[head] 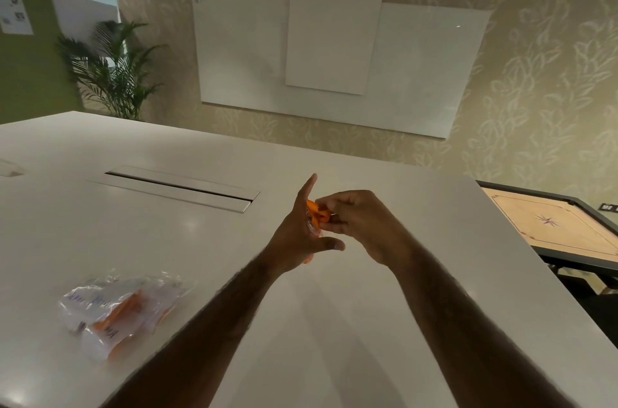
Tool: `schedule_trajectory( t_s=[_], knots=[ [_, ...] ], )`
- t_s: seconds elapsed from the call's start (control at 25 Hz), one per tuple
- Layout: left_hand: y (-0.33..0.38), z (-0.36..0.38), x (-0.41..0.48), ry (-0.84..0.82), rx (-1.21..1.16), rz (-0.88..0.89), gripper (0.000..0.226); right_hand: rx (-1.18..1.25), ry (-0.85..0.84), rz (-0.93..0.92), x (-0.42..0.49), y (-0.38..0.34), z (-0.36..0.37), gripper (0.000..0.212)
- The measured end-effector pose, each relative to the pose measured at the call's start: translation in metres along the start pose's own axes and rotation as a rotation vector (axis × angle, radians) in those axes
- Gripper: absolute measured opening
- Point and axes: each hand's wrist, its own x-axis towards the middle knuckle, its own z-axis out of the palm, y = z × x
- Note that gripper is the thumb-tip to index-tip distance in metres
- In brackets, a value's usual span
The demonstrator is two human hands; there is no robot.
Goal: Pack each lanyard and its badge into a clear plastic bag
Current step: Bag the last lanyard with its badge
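An orange lanyard (317, 211) is bunched between my two hands above the middle of the white table (384, 290). My left hand (301, 233) stands upright with straight fingers and the thumb out, the lanyard lying against its palm and fingers. My right hand (354, 217) has its fingers curled and pinches the lanyard from the right. A bit of clear plastic shows at my left palm; the badge is hidden. At the near left lies a pile of clear plastic bags (117, 310) holding orange lanyards and white badges.
A long cable hatch (180, 188) is set into the table top behind the hands. A carrom board (561, 227) stands off the table's right edge. Whiteboards (334, 50) hang on the far wall, and a potted plant (110, 70) stands at the back left.
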Motion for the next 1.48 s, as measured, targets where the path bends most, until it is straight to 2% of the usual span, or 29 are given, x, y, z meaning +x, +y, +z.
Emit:
schedule_trajectory(
  t_s=[0.12, 0.24, 0.4, 0.48, 0.6, 0.72, 0.84, 0.92, 1.0, 1.08, 1.16, 1.28, 1.48],
  knots=[
    [0.007, 0.003, 0.001, 0.042, 0.065, 0.039, 0.133, -0.268, 0.161, -0.117, 0.004, 0.004, 0.003, 0.015],
    [0.014, 0.007, 0.001, 0.045, 0.067, 0.061, 0.134, -0.496, 0.287, -0.159, 0.008, 0.009, 0.009, 0.014],
    [0.016, 0.013, 0.001, 0.056, 0.073, 0.102, 0.131, -0.683, 0.460, -0.117, 0.017, 0.018, 0.018, 0.007],
    [0.016, 0.014, 0.000, 0.054, 0.074, 0.134, 0.130, -0.698, 0.389, 0.100, 0.021, 0.017, 0.013, 0.019],
    [0.019, 0.018, -0.005, 0.029, 0.079, 0.148, 0.125, -0.505, 0.158, 0.389, 0.018, 0.014, 0.008, 0.017],
    [0.016, 0.021, -0.007, 0.007, 0.068, 0.138, 0.129, -0.456, 0.064, 0.448, 0.015, 0.014, 0.006, 0.010],
    [0.011, 0.017, -0.008, -0.034, 0.061, 0.079, 0.142, -0.390, -0.015, 0.431, 0.012, 0.012, -0.003, 0.020],
    [0.008, 0.014, -0.011, -0.077, 0.064, 0.051, 0.141, -0.297, -0.068, 0.395, 0.009, 0.010, -0.012, 0.023],
    [0.005, 0.010, -0.013, -0.096, 0.005, 0.007, 0.114, -0.306, -0.088, 0.344, 0.005, 0.010, -0.020, 0.017],
    [0.002, 0.003, -0.012, -0.059, -0.085, -0.032, 0.066, -0.337, -0.091, 0.298, 0.002, 0.012, -0.025, 0.015],
    [0.001, -0.003, -0.012, -0.016, -0.214, -0.079, 0.036, -0.369, -0.055, 0.276, -0.002, 0.012, -0.027, 0.013],
    [0.003, -0.005, -0.010, 0.126, -0.274, -0.122, 0.013, -0.394, 0.011, 0.212, -0.005, 0.009, -0.022, 0.014],
    [0.011, -0.009, -0.004, 0.292, -0.358, -0.150, 0.006, -0.541, 0.238, -0.171, -0.003, 0.006, -0.017, 0.021]
  ],
)
